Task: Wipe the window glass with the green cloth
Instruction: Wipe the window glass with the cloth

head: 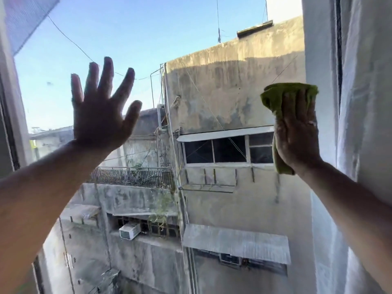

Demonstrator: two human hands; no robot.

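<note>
Our left hand (99, 115) is raised flat toward the window glass (191, 60), fingers spread wide, holding nothing. Further right, our right hand (297, 132) presses the green cloth (273, 98) against the pane beside the white curtain (364, 102), fingers laid flat over the bunched fabric.
</note>
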